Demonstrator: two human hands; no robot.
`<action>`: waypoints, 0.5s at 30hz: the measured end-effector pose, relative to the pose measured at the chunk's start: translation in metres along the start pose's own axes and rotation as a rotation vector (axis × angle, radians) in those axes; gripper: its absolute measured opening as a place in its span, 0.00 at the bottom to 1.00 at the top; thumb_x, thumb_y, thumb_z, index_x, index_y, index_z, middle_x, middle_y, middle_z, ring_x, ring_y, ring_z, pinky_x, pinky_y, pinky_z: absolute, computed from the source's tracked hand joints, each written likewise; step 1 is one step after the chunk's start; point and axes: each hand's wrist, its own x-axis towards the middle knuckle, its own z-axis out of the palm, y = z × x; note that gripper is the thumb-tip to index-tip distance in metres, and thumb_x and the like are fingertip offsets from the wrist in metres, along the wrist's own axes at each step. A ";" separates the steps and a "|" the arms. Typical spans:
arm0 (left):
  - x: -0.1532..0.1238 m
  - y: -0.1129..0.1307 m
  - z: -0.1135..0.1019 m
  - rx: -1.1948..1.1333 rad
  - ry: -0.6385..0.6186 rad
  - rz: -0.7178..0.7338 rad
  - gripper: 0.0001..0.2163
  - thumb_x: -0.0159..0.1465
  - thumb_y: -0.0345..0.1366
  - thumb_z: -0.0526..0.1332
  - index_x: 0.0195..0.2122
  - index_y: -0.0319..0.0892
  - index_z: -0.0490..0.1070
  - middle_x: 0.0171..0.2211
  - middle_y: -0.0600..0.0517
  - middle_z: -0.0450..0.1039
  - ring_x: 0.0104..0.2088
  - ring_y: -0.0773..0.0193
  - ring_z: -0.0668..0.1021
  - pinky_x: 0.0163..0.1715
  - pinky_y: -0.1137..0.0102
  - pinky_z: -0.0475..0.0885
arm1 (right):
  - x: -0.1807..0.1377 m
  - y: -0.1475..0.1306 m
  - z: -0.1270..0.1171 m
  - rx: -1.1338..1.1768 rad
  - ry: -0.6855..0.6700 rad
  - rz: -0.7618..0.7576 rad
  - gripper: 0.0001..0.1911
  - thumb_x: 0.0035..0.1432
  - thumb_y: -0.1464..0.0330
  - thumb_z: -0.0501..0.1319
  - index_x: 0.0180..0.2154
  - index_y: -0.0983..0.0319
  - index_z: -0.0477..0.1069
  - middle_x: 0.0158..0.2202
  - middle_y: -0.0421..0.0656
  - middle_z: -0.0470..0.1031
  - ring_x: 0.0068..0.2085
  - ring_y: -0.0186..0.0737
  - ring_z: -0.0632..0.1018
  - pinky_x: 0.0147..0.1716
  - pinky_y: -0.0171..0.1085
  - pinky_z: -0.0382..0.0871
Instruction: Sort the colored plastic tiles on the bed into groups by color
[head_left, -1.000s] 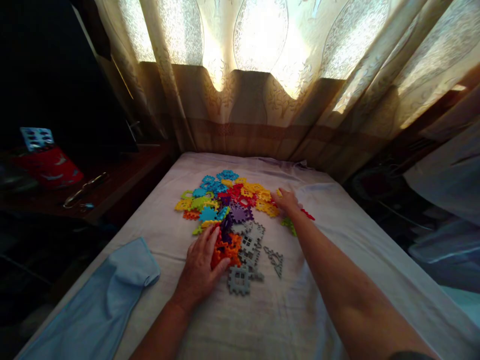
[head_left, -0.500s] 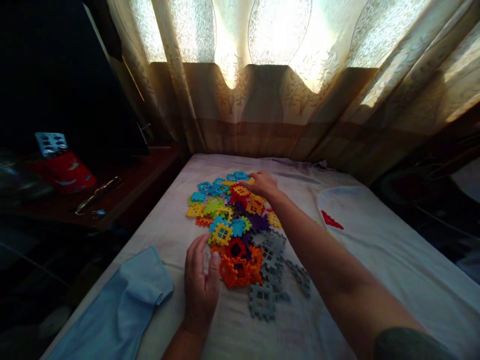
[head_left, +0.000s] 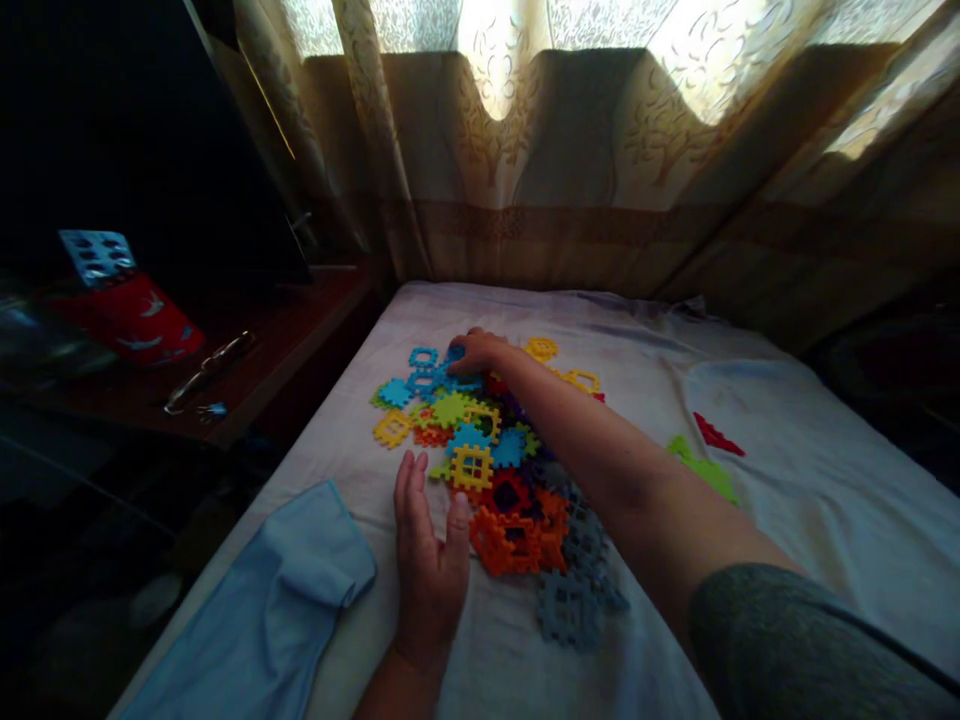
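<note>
Plastic tiles heaped on bed | right hand at far edge, fingers curled on blue tiles, hold unclear | left hand flat, empty, beside orange tiles | step: sorting; next needs firm pinch

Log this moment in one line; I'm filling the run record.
left hand: flat beside orange plastic tiles | right hand: on blue plastic tiles | surface: white bedsheet

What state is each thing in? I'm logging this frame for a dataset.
left hand: flat on the sheet, beside the orange pieces.
right hand: on the blue pieces.
red piece: lying apart.
blue cloth: rumpled.
curtain: drawn.
</note>
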 end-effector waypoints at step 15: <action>0.009 -0.003 0.010 0.079 -0.114 0.141 0.29 0.69 0.49 0.51 0.66 0.36 0.54 0.68 0.32 0.49 0.69 0.47 0.55 0.66 0.48 0.54 | -0.222 0.013 -0.008 0.064 0.024 -0.354 0.32 0.55 0.66 0.65 0.62 0.53 0.66 0.54 0.44 0.76 0.55 0.48 0.74 0.56 0.45 0.66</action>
